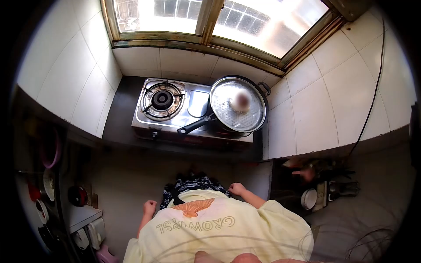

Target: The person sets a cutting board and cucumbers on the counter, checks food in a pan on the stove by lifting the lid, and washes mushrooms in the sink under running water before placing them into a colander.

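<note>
My left hand (150, 207) hangs beside my left hip, its fingers curled into a loose fist with no object showing. On the other side, my right hand (237, 189) is likewise curled closed near my hip, and nothing shows in it. Both stay apart from the gas stove (175, 120) in front of me. A wide pan with a black handle (193, 126) stands over the stove's right side. It is covered by a glass lid (223, 111) that is fogged with droplets and has a dark, blurred knob (242, 101). The left burner (162, 100) is bare.
White tiled walls (313, 114) enclose the stove, with a window (206, 39) behind it. At lower left are a white cabinet (83, 217) and several hanging items. Dark shelving with a small white bowl (309, 198) stands on the right. A black cable (372, 103) runs down the right wall.
</note>
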A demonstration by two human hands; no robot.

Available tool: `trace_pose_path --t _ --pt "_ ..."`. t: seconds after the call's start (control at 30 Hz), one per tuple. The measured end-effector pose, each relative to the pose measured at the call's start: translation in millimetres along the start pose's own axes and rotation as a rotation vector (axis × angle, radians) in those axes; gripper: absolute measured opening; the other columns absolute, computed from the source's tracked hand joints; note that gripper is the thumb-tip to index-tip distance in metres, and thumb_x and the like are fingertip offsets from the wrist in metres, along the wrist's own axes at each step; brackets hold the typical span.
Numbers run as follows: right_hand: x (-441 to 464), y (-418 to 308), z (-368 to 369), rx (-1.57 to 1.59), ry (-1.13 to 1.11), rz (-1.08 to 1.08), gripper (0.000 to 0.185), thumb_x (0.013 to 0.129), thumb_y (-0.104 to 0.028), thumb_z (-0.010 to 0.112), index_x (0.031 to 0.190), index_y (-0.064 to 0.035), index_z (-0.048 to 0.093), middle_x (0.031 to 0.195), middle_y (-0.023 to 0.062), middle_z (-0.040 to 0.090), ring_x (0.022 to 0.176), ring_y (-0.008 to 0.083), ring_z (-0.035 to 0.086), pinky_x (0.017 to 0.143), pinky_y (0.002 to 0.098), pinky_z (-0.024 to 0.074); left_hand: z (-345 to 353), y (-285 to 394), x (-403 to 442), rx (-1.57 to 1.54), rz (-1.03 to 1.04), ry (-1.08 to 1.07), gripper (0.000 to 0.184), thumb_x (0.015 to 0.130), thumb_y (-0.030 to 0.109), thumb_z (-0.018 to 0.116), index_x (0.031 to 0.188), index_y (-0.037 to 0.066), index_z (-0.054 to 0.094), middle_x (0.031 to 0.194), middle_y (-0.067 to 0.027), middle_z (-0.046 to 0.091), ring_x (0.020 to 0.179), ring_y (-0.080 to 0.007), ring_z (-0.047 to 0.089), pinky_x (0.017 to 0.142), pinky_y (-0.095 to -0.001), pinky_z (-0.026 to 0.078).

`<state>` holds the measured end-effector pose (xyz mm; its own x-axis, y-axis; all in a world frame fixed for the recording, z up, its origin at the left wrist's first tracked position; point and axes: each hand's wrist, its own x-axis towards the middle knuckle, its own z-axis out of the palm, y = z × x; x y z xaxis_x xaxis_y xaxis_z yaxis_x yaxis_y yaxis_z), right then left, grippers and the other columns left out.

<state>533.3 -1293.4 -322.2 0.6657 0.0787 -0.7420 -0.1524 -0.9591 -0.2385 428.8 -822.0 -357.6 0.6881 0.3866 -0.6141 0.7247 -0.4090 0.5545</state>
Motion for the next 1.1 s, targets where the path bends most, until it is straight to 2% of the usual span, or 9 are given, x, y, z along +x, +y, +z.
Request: trace_pose_path --t 0.27,0.33,0.57,0.67,0.73,0.77,0.83,0.93,1.1 --pt "-20 -123 48 -0.058 -0.05 -0.194 0.024 0.069 -0.026 0.056 0.085 -0.0089 0.063 0.084 0.0128 0.06 0.078 0.0277 0.057 0.072 0.0361 0.0446 -20 -214 -48 -0.072 0.034 0.215 0.019 0.065 0.022 0.061 0.072 0.004 0.062 0.061 -0.0144 0.059 0.057 -0.0245 0.058 0.056 -0.0347 0.046" --pt "-23 -149 65 -0.088 -0.055 -0.261 0.023 0.07 -0.025 0.056 0.084 -0.0086 0.063 0.084 0.0134 0.06 0.078 0.0287 0.057 0.072 0.0366 0.0446 -20 -267 -60 0.059 -0.151 0.192 0.019 0.065 0.021 0.062 0.071 0.003 0.062 0.064 -0.0159 0.059 0.06 -0.0275 0.059 0.058 -0.0356 0.045" --pt "-20 -221 113 -0.313 -0.139 -0.393 0.024 0.07 -0.026 0.055 0.085 -0.009 0.063 0.084 0.0138 0.06 0.078 0.0294 0.057 0.071 0.0371 0.045 -55 -341 -131 -0.116 -0.321 0.212 0.02 0.066 0.02 0.06 0.069 0.0 0.062 0.068 -0.0164 0.06 0.061 -0.0284 0.059 0.056 -0.0358 0.044" --pt "-3 -260 110 -0.474 -0.21 -0.481 0.026 0.069 -0.027 0.053 0.085 -0.0091 0.063 0.083 0.014 0.06 0.077 0.0294 0.057 0.071 0.0374 0.0452 -30 -403 -127 -0.312 -0.307 0.192 0.02 0.068 0.02 0.058 0.07 0.0 0.061 0.064 -0.0164 0.058 0.059 -0.0246 0.058 0.054 -0.0364 0.042" --pt "18 -288 110 -0.51 -0.23 -0.587 0.026 0.069 -0.027 0.054 0.085 -0.009 0.063 0.082 0.0138 0.06 0.076 0.0293 0.057 0.07 0.0372 0.0454 -37 -404 -135 -0.645 -0.213 0.021 0.02 0.069 0.02 0.056 0.071 0.0 0.06 0.062 -0.0164 0.057 0.057 -0.022 0.057 0.052 -0.0367 0.04" --pt "25 -308 107 -0.549 -0.241 -0.641 0.026 0.069 -0.027 0.054 0.085 -0.0086 0.063 0.082 0.0139 0.06 0.076 0.0294 0.057 0.07 0.0369 0.0456 -47 -343 -176 -0.357 -0.244 0.551 0.022 0.068 0.023 0.058 0.068 0.0 0.059 0.059 -0.0154 0.055 0.055 -0.0187 0.055 0.053 -0.0364 0.04" --pt "32 -356 102 -0.641 -0.275 -0.758 0.026 0.069 -0.028 0.054 0.084 -0.0082 0.063 0.082 0.014 0.06 0.076 0.0294 0.057 0.069 0.0365 0.0457 -44 -344 -180 -0.413 -0.462 0.464 0.027 0.067 0.027 0.058 0.065 0.0 0.058 0.06 -0.0157 0.055 0.056 -0.022 0.055 0.054 -0.0369 0.041" --pt "42 -422 110 -0.586 -0.229 -0.803 0.026 0.069 -0.029 0.054 0.081 -0.0072 0.063 0.081 0.0142 0.06 0.075 0.0292 0.058 0.069 0.0361 0.0459 -72 -300 -201 -0.407 -0.625 0.552 0.028 0.068 0.029 0.057 0.068 0.001 0.059 0.063 -0.0157 0.057 0.059 -0.0266 0.056 0.056 -0.038 0.042" --pt "63 -530 140 -0.786 -0.31 -1.01 0.026 0.071 -0.03 0.052 0.078 -0.0066 0.063 0.08 0.0146 0.06 0.075 0.0289 0.058 0.069 0.0363 0.0457 -89 -327 -171 -0.573 -0.654 0.635 0.028 0.07 0.031 0.054 0.074 0.004 0.061 0.07 -0.0164 0.059 0.066 -0.0307 0.057 0.06 -0.0398 0.043"
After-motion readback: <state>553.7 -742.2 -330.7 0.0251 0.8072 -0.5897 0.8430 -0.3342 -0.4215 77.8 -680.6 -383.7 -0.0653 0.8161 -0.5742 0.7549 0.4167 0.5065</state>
